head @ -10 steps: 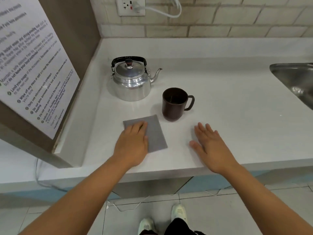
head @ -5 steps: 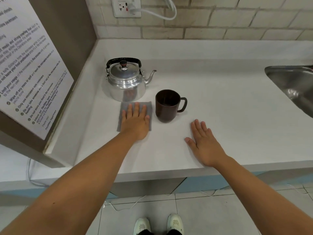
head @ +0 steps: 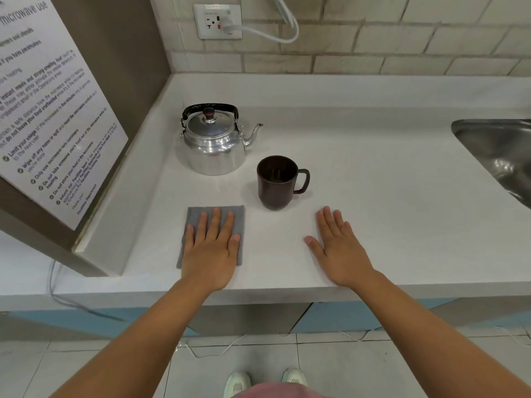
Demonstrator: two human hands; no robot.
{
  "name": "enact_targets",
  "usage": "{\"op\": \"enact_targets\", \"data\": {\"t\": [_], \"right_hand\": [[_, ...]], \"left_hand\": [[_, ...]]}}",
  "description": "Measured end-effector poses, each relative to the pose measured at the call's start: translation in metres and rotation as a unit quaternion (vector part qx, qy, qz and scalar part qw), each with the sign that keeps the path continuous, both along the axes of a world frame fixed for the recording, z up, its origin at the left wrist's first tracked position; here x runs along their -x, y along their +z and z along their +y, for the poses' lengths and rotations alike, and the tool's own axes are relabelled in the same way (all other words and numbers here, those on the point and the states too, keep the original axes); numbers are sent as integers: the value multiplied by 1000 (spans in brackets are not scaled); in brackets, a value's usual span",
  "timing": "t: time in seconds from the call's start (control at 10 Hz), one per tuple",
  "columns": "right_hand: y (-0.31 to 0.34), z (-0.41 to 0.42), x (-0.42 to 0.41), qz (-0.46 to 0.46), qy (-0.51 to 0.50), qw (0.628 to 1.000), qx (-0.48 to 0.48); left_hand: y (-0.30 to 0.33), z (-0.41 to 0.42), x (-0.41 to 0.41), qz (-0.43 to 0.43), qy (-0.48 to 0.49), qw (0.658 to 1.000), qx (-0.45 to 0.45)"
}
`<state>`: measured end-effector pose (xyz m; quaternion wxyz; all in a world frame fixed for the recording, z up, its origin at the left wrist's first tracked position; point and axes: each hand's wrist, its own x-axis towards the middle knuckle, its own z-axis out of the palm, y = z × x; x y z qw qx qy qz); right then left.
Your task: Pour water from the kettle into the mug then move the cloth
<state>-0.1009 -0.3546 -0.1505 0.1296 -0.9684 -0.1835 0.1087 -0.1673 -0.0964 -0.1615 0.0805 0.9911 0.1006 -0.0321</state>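
A shiny metal kettle with a black handle stands at the back left of the white counter, spout pointing right. A dark brown mug stands upright in front of the spout, handle to the right. A grey square cloth lies flat near the front edge, left of the mug and apart from it. My left hand rests palm-down on the cloth, fingers spread, covering its lower right part. My right hand lies flat and empty on the bare counter to the right of the mug.
A steel sink is set into the counter at the far right. A brown side panel with a printed notice walls off the left. A wall socket with a white cable sits above the kettle.
My left hand slid the cloth up against the kettle, then drew it back toward the front edge. The right hand, kettle and mug stayed put.
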Motion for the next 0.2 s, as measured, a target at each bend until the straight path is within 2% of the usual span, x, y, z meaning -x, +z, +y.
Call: {"op": "enact_targets", "data": {"t": [0.2], "right_hand": [[3,-1,-2,-10,-7,1000,-17]], "left_hand": [[16,3,-6,28,-8,1000,-6]]}}
